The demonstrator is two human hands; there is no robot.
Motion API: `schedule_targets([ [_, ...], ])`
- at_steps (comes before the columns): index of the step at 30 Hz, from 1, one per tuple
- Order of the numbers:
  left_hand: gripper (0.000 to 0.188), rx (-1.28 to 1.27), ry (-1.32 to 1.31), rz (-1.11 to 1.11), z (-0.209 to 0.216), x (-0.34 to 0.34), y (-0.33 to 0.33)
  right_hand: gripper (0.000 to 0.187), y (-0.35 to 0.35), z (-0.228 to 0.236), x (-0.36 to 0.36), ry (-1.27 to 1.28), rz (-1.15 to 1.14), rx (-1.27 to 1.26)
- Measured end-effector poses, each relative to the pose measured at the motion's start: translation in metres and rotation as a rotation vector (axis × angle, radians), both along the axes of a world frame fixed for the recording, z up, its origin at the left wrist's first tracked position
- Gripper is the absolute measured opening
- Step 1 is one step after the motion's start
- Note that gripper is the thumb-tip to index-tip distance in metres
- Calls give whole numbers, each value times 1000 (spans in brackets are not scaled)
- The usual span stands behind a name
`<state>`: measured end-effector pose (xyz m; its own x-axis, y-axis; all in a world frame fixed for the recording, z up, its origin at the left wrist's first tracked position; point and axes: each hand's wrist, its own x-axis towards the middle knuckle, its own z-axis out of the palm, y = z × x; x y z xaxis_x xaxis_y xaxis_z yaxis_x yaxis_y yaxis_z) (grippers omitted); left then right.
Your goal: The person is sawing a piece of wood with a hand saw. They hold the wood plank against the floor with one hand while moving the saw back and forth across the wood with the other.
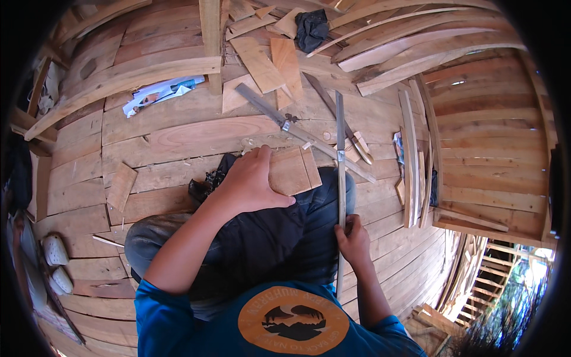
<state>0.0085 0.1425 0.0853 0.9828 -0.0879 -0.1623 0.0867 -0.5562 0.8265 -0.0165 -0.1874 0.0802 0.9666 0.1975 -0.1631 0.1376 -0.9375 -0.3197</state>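
My left grip [251,183] is clamped on a short wooden board [286,168], with the thumb along its near edge and the fingers over its far edge. The board lies above my bent legs in dark trousers [163,238], its grain running left to right and a dark line crossing it close to the right end; whether that is a mark or a cut I cannot tell. My right grip [355,239] is closed around the near part of a long metal rule [341,193], which points away from me just right of the board, a small sliding piece partway up it. A bunched black cloth [219,174] lies just left of the board, partly behind my left grip.

On the plank floor [184,137] beyond the board, a second metal rule [315,143] lies aslant, from far left to near right. Next to it, on the right, rests a tool with a dark blade [324,98] and a pale wooden handle [362,149]. Farther off are loose flat boards [257,64] and a dark crumpled bag [311,31]. Long planks [410,50] lie far right, and a small wooden piece [122,187] sits to my left.
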Motion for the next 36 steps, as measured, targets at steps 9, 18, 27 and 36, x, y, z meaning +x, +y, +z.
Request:
schedule_targets([
  [9, 94, 98, 17, -125, -25, -5, -58, 14, -38, 19, -15, 430, -521, 849],
  [18, 101, 341, 119, -152, -22, 31, -155, 33, -143, 6, -53, -71, -292, 410],
  [27, 110, 416, 207, -167, -21, 45, -168, 18, -158, -8, -77, 71, -416, 516],
  [36, 106, 445, 146, -27, -28, 33, -179, 29, -136, 50, -56, 290, -120, 158],
])
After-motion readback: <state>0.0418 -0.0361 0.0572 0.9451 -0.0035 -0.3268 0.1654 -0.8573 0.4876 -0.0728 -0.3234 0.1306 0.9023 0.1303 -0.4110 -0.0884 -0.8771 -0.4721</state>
